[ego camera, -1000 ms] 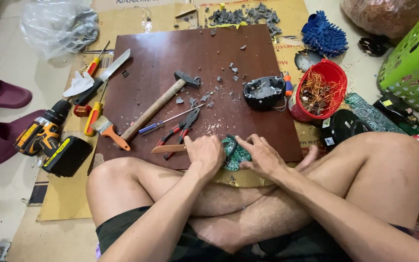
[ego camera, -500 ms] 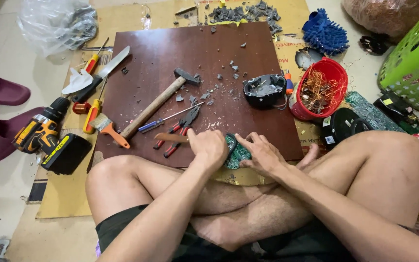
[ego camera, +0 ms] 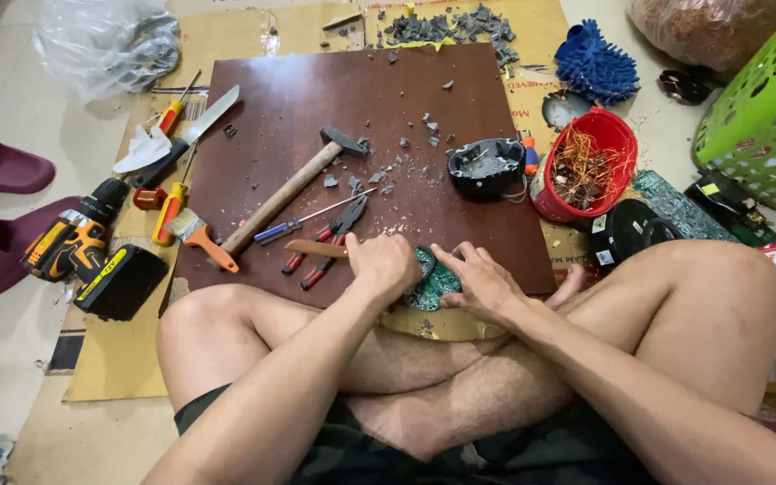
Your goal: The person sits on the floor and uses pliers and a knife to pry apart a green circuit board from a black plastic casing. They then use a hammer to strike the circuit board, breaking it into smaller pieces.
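The person sits cross-legged on the floor behind a dark brown board (ego camera: 316, 117) that serves as the work surface. The left hand (ego camera: 381, 265) is closed in a fist around a tool with a wooden handle (ego camera: 312, 248), which sticks out to the left, almost level. The right hand (ego camera: 480, 278) lies with fingers spread and presses on a green circuit board (ego camera: 433, 280), so this grip is open and flat, not closed around anything. The circuit board lies flat at the near edge of the brown board, between the two hands and just in front of the knees. Only a small part of it shows, so I cannot tell its long axis for sure; the visible part looks rounded and runs roughly near to far. I judge that the step in hand is prying or scraping parts off the circuit board while the right hand keeps it steady. The next move seems to call for firm pressure from the right hand and a careful push of the tool, because its tip is hidden under the fist. Just to the left lie red pliers (ego camera: 325, 247), a blue screwdriver (ego camera: 285, 227) and a hammer (ego camera: 285, 193). Farther right stands a red bowl (ego camera: 617, 135) with copper wire.
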